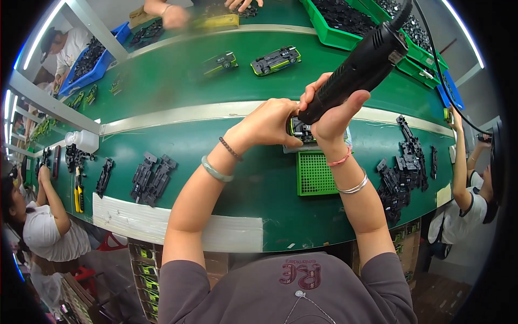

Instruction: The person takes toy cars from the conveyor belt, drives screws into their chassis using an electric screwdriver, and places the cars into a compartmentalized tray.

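My right hand (337, 116) is wrapped round a thick black electric screwdriver (356, 67), which slants up to the right with a cord at its top. The screwdriver's lower end is over a toy car (303, 130), mostly hidden by my hands. My left hand (272, 124) grips that car from the left, with its fingertips close to the tool's lower end; the bit itself is hidden. Just below, a green perforated tray (318, 173) lies on the green bench (243, 183). What supports the car is mostly covered.
Black toy-car chassis (154, 178) lie at left, with a larger pile (396, 183) at right. Yellow-handled pliers (79, 191) and a white bottle (83, 140) stand far left. Beyond the pale rail, a conveyor belt carries upturned cars (276, 60). Green bins (340, 24) hold black parts; co-workers sit around.
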### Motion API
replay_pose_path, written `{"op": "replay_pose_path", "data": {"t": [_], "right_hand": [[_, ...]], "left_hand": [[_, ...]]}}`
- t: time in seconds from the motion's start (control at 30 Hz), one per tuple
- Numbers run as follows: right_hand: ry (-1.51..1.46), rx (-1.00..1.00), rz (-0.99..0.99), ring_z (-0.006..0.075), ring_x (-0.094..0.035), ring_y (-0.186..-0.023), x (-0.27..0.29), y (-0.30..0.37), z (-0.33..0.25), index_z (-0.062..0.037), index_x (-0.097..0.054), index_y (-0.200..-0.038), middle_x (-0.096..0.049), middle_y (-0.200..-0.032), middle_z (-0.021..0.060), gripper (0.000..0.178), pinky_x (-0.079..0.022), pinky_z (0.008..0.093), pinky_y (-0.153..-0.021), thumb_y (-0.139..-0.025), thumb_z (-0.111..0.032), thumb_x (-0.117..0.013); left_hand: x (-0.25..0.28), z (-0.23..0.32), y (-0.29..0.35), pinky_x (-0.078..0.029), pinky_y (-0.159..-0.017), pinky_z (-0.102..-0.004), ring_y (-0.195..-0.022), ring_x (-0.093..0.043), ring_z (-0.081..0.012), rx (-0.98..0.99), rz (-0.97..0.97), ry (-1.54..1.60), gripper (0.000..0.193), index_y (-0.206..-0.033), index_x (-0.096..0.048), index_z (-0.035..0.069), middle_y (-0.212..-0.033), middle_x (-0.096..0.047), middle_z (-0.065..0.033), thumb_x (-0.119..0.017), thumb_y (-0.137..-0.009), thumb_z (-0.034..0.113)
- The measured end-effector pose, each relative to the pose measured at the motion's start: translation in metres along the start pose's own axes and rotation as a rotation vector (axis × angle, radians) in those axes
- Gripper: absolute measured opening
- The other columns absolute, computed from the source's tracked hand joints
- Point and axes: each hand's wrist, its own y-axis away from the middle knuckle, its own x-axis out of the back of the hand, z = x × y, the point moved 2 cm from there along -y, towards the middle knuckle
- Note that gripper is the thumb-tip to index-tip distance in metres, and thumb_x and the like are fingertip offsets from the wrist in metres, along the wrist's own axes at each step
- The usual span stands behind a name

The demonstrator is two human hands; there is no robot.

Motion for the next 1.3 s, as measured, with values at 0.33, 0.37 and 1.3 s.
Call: {"op": "replay_pose_path", "data": {"t": [0.33, 0.37, 1.3], "right_hand": [[-0.004, -0.015, 0.044, 0.0187, -0.047, -0.046, -0.003, 0.002, -0.051, -0.0043, -0.044, -0.079, -0.046, -0.053, 0.008, 0.088, -0.041, 0.0274, -0.044, -0.061, -0.088, -0.023], [-0.042, -0.004, 0.049, 0.0185, -0.047, -0.046, 0.004, 0.003, -0.06, -0.0044, -0.045, -0.08, -0.046, -0.055, 0.0077, 0.089, -0.041, 0.0283, -0.045, -0.06, -0.088, -0.022], [0.224, -0.015, 0.223, 0.0156, -0.043, -0.061, 0.182, 0.093, -0.068, -0.0045, -0.043, -0.09, -0.044, -0.07, 0.0056, 0.083, -0.039, 0.0271, -0.056, -0.061, -0.082, -0.043]], "left_hand": [[0.0, 0.028, 0.003, -0.044, -0.062, -0.0365, -0.073, -0.054, -0.0283, -0.236, 0.197, -0.124, 0.023, -0.078, -0.059, 0.003, -0.074, -0.054, -0.0105, -0.072, -0.066, 0.017], [-0.008, 0.037, 0.0, -0.044, -0.061, -0.0377, -0.072, -0.054, -0.0288, -0.21, 0.208, -0.113, 0.012, -0.07, -0.058, 0.003, -0.071, -0.054, -0.009, -0.066, -0.071, 0.012], [0.156, -0.046, 0.275, -0.043, -0.081, -0.0366, -0.09, -0.055, -0.0292, 0.524, 0.938, -0.866, 0.045, -0.105, -0.055, -0.002, -0.096, -0.059, -0.0171, -0.07, -0.069, 0.021]]}}
